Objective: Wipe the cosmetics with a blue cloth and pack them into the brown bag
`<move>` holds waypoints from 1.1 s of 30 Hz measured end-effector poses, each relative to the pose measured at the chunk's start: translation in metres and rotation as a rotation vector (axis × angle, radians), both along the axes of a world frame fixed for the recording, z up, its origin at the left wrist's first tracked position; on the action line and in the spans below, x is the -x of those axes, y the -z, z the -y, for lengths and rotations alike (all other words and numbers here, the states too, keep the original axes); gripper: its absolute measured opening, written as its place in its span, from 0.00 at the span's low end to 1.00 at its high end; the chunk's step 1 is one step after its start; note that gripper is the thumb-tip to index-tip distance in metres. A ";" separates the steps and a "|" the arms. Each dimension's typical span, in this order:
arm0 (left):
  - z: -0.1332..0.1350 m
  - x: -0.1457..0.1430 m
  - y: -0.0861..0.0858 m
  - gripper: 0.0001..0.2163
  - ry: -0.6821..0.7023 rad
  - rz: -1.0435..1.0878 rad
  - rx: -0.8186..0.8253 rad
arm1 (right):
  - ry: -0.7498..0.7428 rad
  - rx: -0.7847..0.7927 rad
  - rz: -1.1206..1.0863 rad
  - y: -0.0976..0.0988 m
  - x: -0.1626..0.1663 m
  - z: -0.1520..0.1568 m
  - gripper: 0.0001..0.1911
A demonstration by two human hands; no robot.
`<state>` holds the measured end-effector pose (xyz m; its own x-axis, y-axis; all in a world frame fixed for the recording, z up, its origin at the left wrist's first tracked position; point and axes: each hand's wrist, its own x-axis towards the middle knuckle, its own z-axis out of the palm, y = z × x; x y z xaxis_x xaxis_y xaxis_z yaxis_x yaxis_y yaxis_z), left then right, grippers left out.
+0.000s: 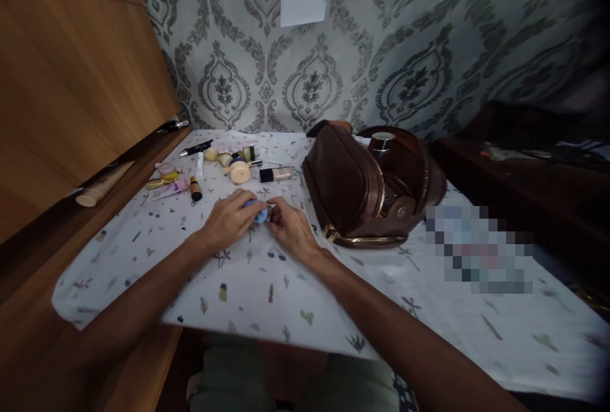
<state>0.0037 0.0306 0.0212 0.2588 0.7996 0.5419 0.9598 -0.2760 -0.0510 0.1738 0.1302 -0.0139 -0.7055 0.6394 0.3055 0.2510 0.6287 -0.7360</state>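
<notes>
Both of my hands meet at the middle of a white patterned cloth (248,291). My left hand (227,220) is curled around a small blue item (258,211), and my right hand (291,229) pinches its other end, where a pale part shows. I cannot tell what the item is. A brown leather pouch (355,189) lies open just right of my hands, with a round metal lid (382,140) showing inside it.
Several cosmetics lie at the far left of the cloth: a round peach compact (239,172), a foundation bottle (277,174), a small dark dropper bottle (195,189), tubes and pens. A wooden panel (71,81) rises on the left. A dark piece of furniture (524,183) stands right.
</notes>
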 end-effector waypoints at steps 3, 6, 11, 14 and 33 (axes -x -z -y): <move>0.000 -0.006 0.000 0.13 0.015 -0.063 0.070 | -0.053 0.023 -0.043 0.003 0.001 -0.001 0.28; 0.000 -0.004 0.001 0.13 0.003 -0.063 0.131 | -0.085 0.053 -0.078 0.003 0.002 -0.001 0.29; 0.001 0.002 -0.001 0.14 -0.016 -0.036 0.198 | 0.015 -0.085 0.064 -0.003 0.002 0.002 0.11; 0.002 0.007 -0.007 0.13 -0.055 -0.029 0.252 | 0.030 -0.109 0.124 -0.006 0.001 0.004 0.05; 0.003 0.017 -0.011 0.14 -0.174 0.006 0.103 | -0.006 0.100 -0.056 -0.008 -0.001 0.006 0.10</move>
<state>-0.0131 0.0276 0.0322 0.1088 0.8835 0.4556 0.9937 -0.1096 -0.0248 0.1745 0.1240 -0.0057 -0.6931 0.6645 0.2793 0.2046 0.5528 -0.8078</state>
